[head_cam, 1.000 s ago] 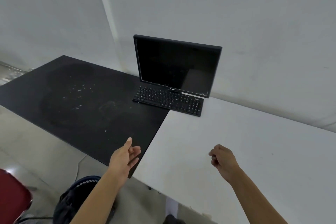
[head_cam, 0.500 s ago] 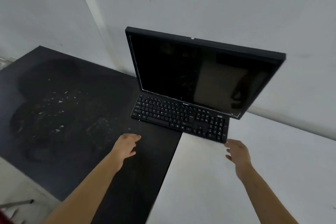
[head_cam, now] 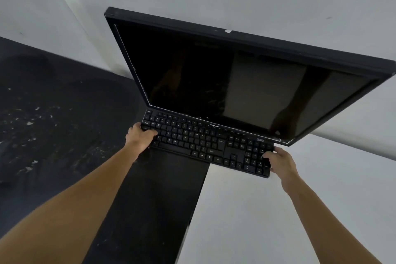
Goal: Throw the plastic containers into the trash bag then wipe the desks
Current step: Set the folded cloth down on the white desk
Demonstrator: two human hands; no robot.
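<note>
Gripping keyboard (head_cam: 205, 143) — left hand (head_cam: 139, 137), right hand (head_cam: 281, 162).

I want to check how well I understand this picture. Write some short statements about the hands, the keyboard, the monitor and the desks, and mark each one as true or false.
1. The keyboard lies across the seam between the black desk and the white desk. True.
2. The left hand grips the keyboard's left end. True.
3. The right hand lies flat on the white desk, away from the keyboard. False: it grips the keyboard's right end.
4. The monitor shows a bright picture. False: its screen is dark.
</note>
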